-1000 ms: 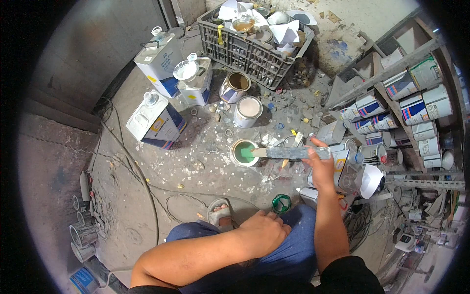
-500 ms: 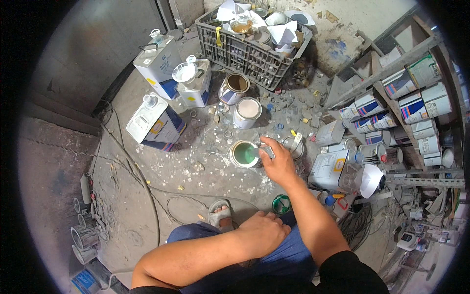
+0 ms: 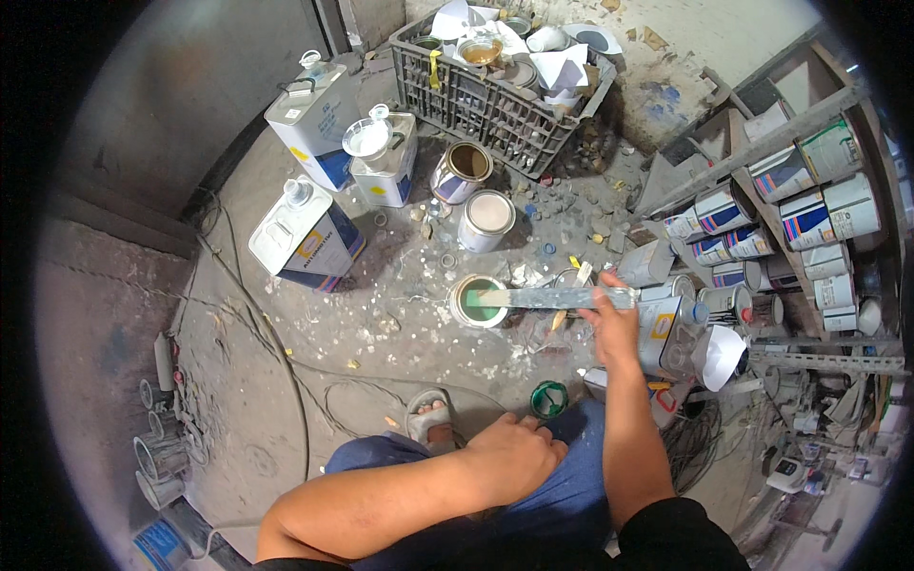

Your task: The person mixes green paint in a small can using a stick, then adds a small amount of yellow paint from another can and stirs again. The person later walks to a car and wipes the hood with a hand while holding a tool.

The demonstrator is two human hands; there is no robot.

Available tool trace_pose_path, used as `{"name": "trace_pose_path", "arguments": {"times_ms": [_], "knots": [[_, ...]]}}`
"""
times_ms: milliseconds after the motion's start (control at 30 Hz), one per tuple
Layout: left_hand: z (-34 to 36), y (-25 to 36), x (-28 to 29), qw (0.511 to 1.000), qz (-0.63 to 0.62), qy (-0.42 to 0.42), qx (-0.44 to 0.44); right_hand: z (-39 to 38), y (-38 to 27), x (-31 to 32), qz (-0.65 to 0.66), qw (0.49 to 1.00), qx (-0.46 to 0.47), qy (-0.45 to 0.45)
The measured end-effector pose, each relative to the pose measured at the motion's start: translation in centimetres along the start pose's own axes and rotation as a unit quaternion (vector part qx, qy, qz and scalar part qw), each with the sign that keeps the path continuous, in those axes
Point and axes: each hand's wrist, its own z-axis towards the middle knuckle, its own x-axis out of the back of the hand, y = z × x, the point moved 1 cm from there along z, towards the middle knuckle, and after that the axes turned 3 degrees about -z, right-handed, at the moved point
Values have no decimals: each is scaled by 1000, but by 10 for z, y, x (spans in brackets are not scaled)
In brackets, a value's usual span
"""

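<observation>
Levering sideways, the right hand [image 3: 616, 326], pinching the stirring stick [image 3: 555, 298], could tip the centre-frame paint can [image 3: 457, 308]; left hand's [image 3: 514, 459] grip is hidden.

Rough conc. floor [image 3: 381, 357], grey-brown, w/ white & yellowish specks & spatters in the mid. area; gets gritty w/ loose stones [image 3: 583, 195] twd. the back wall [image 3: 752, 33]. Thick cable [image 3: 289, 362] snakes down L side of floor, thinner wires nr. it; dark coil [image 3: 690, 440] at lower R. L side: big dark-grey panel [image 3: 171, 114], w/ brownish, scuffed wall [image 3: 105, 276] below. Back wall pale, dirty, w/ brown marks & a blue smear [image 3: 666, 95]. R side: shelf [image 3: 762, 143], greyish, dusty, split into compts.; perforated bar [image 3: 828, 361] just below. Light whitish; mid-floor & back wall bright, L side much darker.
</observation>
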Motion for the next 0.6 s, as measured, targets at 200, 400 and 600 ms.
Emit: {"name": "trace_pose_path", "arguments": {"times_ms": [200,400,600], "knots": [[2,-1,0,1000,0,-7,-4,-5,-18,43,24,999,31,19],[7,0,-2,1000,3,-22,-4,-11,-21,56,56,997,53,11],[9,0,-2,999,-14,-28,3,-14,-20,58,64,996,54,5]]}}
